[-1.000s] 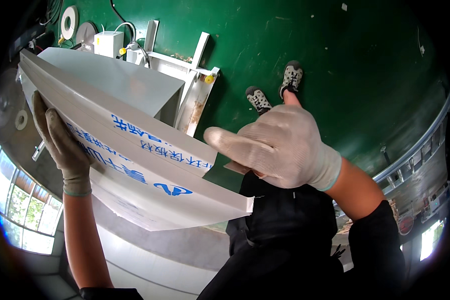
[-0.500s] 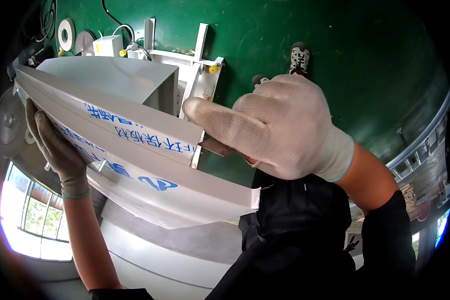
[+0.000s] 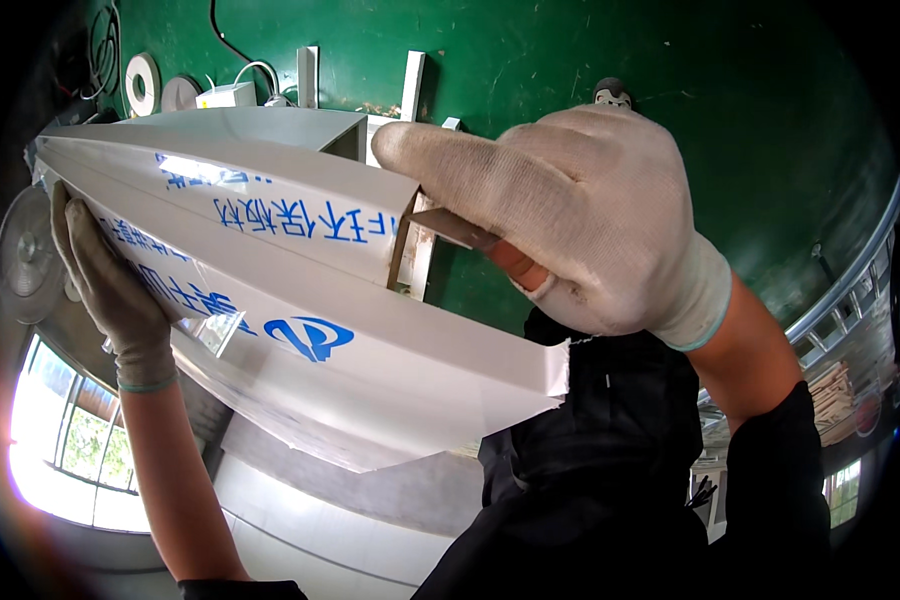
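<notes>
A long white board [image 3: 440,345], covered by white film with blue lettering, slants across the middle. My left hand [image 3: 120,285], in a pale knitted glove, lies against its left part with fingers stretched out. My right hand [image 3: 590,225], gloved too, is closed around a thin flat metal blade [image 3: 455,228], with a bare fingertip showing beneath the glove. The blade's tip is close to the brown cut end [image 3: 400,245] of an upper white panel [image 3: 300,215]; whether they touch I cannot tell. Loose film with a ragged edge hangs along the board's lower side.
Beyond the board, a white metal frame [image 3: 413,85] stands on the green floor [image 3: 530,60]. White tape-like rolls [image 3: 142,85], a white box [image 3: 228,95] and black cables lie at the far left. A shoe [image 3: 613,92] shows past my right hand; a ladder [image 3: 820,325] is at right.
The board and its film reach farther right in the picture, and the frame is more covered. My right hand sits slightly higher and farther right, still gripping the blade. My left hand has barely moved.
</notes>
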A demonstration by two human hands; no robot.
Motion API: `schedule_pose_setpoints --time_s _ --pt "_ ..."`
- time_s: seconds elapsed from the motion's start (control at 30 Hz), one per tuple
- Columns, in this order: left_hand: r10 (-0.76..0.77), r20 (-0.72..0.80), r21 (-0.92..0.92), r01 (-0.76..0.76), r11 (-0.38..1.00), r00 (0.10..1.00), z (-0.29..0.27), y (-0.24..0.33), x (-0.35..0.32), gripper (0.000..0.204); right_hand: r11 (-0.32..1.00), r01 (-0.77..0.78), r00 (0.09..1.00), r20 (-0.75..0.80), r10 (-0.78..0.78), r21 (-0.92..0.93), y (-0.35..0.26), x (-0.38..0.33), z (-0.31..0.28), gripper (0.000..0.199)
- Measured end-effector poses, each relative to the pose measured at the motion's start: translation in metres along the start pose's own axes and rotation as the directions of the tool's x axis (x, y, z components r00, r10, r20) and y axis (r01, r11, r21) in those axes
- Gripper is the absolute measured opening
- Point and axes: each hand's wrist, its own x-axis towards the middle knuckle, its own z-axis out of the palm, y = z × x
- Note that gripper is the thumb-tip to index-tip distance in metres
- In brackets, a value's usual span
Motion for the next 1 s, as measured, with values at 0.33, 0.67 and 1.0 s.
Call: schedule_pose_setpoints --time_s 0.33,0.67,1.0 --pt "-0.194 -0.044 -0.253 0.177 0.951 0.980 0.009 0.010 -0.001 0.056 0.999 0.028 1.000 -0.013 -0.028 -0.047 0.002 -0.004 0.005 0.039" --pt "-0.222 -0.045 -0.265 0.203 0.943 0.974 0.012 0.015 -0.001 0.056 0.998 0.002 1.000 0.030 0.000 -0.056 0.001 -0.005 0.004 0.039" --pt "-0.159 -0.046 -0.204 0.147 0.968 0.986 0.010 0.012 -0.003 0.060 0.968 -0.158 0.983 0.062 0.173 -0.196 -0.027 0.002 -0.004 0.044"
